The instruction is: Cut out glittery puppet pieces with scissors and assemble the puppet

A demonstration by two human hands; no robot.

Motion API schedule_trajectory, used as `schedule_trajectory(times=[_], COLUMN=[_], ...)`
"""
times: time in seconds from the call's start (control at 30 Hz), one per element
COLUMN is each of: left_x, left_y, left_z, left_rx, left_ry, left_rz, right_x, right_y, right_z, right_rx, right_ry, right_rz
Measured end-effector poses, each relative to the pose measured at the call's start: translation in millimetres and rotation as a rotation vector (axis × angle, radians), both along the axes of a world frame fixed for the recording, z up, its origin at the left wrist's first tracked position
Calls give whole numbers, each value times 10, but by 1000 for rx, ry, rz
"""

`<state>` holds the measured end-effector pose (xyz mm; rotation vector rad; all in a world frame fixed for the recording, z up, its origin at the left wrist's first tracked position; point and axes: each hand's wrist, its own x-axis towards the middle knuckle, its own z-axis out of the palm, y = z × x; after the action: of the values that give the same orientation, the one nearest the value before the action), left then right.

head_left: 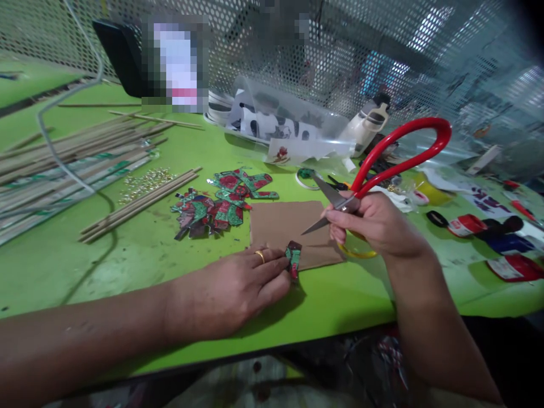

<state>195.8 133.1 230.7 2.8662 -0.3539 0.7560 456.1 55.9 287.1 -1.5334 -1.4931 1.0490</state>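
Near the middle of the worktop's (pixel 148 272) front edge, I see the left hand (pixel 242 286), a ring (pixel 259 256) on one finger, with its fingertips at a small patterned piece (pixel 293 255) that overlaps the lower edge of a brown cardboard (pixel 276 224); whether that grip pinches the piece or only presses it, I cannot tell. The right hand's (pixel 378 226) grip is closed around a pair of red-handled scissors (pixel 348 204), the blades parted and pointing left over the cardboard. Just left of the cardboard lies a heap of patterned cut-outs (pixel 232 212). Farther toward the left edge are a few thin sticks (pixel 140 205), side by side, and gold beads (pixel 144 184) scattered next to them. Toward the far edge, a white bottle (pixel 363 127) leans beside clear plastic packaging (pixel 327 116), before a perforated screen (pixel 331 39).
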Motion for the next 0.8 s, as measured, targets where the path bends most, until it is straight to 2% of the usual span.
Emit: schedule_trajectory(times=[0.17,0.4,0.6,0.8], left_x=[-24,-69,-140,-99], left_y=[2,18,77,123], left_z=[-29,42,111,61], left_rx=[-9,70,190,237], left_ry=[-12,-71,-67,-2], left_rz=[-12,14,118,221], right_x=[52,-10,-99,-152], right_y=[68,91,81,66], right_z=[-139,-134,-130,-141], right_rx=[140,121,119,148], right_ry=[76,-133,-228,-281], right_rz=[-72,-120,-154,-152])
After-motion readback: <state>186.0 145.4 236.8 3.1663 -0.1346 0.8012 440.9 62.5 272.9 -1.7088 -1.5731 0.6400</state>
